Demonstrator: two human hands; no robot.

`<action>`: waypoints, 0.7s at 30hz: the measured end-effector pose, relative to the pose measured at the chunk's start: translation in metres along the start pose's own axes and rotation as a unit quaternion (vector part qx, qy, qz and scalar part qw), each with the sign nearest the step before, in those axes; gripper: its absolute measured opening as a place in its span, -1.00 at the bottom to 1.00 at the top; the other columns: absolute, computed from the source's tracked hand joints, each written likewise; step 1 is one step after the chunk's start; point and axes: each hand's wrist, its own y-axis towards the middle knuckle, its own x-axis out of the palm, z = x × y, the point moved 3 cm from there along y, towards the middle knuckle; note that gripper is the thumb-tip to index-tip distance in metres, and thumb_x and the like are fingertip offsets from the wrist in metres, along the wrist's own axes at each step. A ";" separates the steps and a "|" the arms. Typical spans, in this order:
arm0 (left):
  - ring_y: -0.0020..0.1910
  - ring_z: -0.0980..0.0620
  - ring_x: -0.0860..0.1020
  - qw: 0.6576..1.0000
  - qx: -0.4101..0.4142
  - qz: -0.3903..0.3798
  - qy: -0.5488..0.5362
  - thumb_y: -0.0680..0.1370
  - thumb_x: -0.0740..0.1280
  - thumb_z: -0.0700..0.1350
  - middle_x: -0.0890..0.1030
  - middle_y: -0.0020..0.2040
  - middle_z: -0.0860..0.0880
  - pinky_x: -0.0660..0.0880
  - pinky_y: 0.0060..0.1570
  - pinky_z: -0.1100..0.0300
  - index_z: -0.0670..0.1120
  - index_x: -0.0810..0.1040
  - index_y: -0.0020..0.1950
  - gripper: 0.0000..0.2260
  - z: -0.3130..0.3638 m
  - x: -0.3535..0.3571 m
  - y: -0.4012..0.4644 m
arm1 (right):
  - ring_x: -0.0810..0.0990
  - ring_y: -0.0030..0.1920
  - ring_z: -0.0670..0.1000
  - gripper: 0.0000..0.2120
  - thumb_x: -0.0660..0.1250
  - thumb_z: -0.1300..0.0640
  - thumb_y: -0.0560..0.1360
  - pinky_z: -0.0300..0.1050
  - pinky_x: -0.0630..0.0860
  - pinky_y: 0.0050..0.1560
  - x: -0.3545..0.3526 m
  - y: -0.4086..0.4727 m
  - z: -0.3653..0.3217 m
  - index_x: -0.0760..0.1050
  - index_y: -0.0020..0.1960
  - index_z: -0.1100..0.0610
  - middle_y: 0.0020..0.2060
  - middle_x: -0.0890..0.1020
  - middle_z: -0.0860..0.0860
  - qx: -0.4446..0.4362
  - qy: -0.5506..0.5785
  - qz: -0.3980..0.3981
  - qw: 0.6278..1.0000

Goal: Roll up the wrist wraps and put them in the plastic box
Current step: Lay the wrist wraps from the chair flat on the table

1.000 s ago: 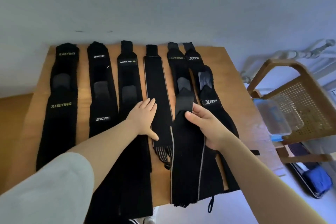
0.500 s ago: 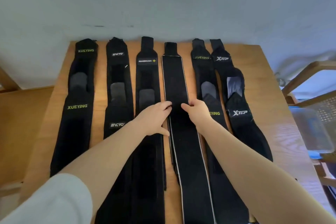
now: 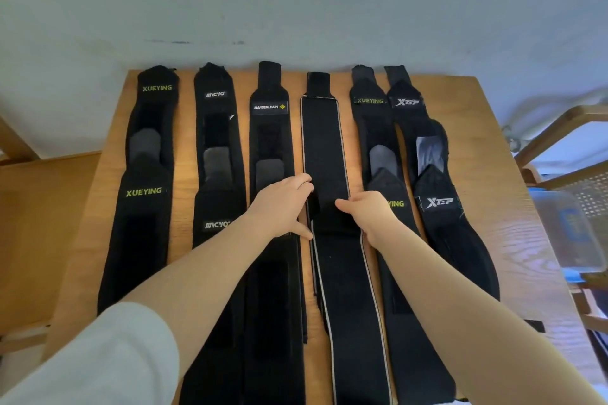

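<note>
I have both hands on the plain grey-edged wrap [image 3: 324, 154], fourth in the row of six on the counter [image 3: 493, 174]. My left hand [image 3: 283, 204] pinches its edge at 9 o'clock, my right hand [image 3: 371, 214] grips at 3 o'clock, squaring a fold so, I judge, the roll starts straight. The plastic box [image 3: 572, 233] waits on the chair [image 3: 559, 141] at 3 o'clock, well apart.

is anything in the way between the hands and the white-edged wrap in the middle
Nothing visible. The left hand and right hand are already on the white-edged wrap, one at each side edge, with only neighbouring wraps lying alongside it on the table.
</note>
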 end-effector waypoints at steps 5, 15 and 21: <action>0.50 -0.03 0.15 1.000 -0.005 0.005 -0.006 0.41 0.44 0.15 0.10 0.55 -0.05 0.20 0.41 0.06 -0.10 0.16 0.52 -0.19 0.001 0.004 0.000 | 0.51 0.01 0.05 -0.71 0.30 0.09 0.56 -0.12 0.45 -0.11 0.008 0.001 0.002 0.50 0.25 0.16 0.10 0.58 0.10 -0.042 0.043 0.046 0.997; 0.45 -0.05 0.26 0.999 -0.005 0.025 -0.045 0.38 0.49 0.12 0.18 0.52 -0.05 0.29 0.36 0.06 -0.05 0.10 0.53 -0.14 -0.001 0.004 -0.002 | 0.48 0.19 0.12 -0.53 0.35 0.00 0.52 0.03 0.51 0.11 0.020 0.000 -0.011 0.32 0.33 0.14 0.18 0.47 0.10 -0.125 -0.224 0.208 0.944; 0.51 -0.12 0.09 1.000 0.000 -0.004 0.014 0.46 0.39 0.15 0.04 0.56 -0.05 0.18 0.42 -0.02 0.04 0.09 0.54 -0.24 -0.002 0.007 0.000 | 0.16 0.50 0.07 -0.48 0.16 0.09 0.62 -0.03 0.15 0.45 0.037 -0.016 0.022 0.12 0.52 0.15 0.49 0.22 0.08 -0.340 -0.412 0.131 0.835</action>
